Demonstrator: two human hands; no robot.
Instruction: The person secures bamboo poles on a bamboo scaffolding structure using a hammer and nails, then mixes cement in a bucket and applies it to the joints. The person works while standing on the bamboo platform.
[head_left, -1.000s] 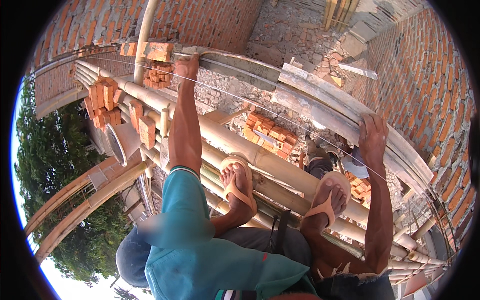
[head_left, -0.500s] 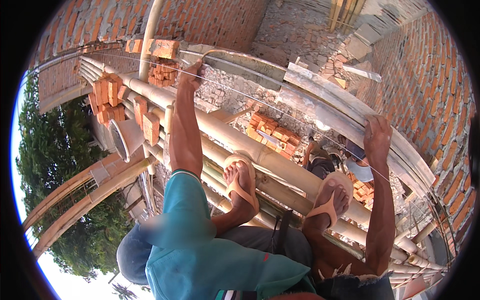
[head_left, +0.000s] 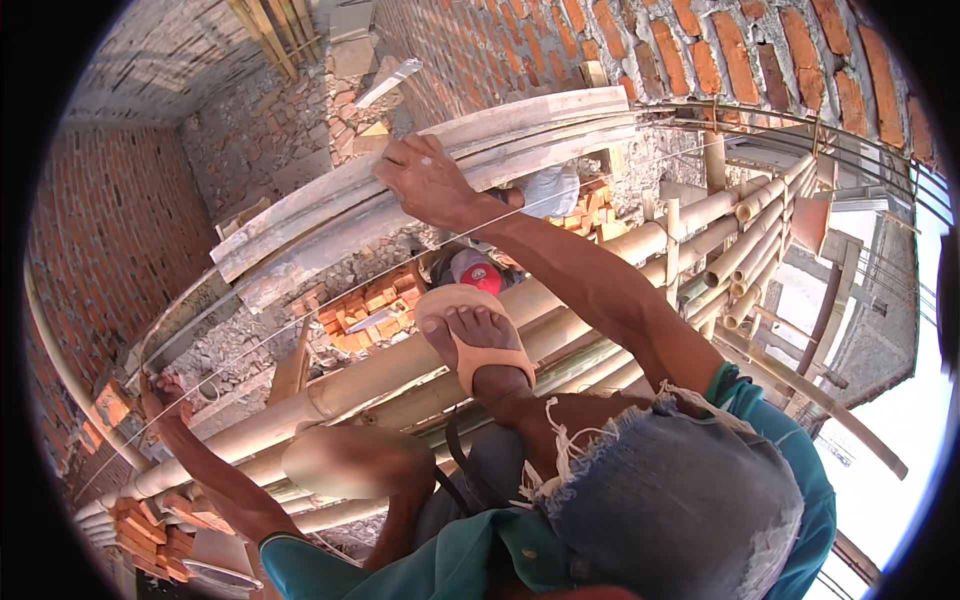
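The right hand (head_left: 425, 182) was gripping the grey boards (head_left: 330, 210), its fingers bent over their far edge. The boards ran across the far side of the bamboo poles (head_left: 350, 385), left of centre to right. Well to the left, the left hand (head_left: 166, 393) had its fingers partly curled beside the boards' line; whether it held anything could not be told. A sandalled foot (head_left: 478, 335) stood on the poles, and stacked bricks (head_left: 375, 312) lay below, beyond them.
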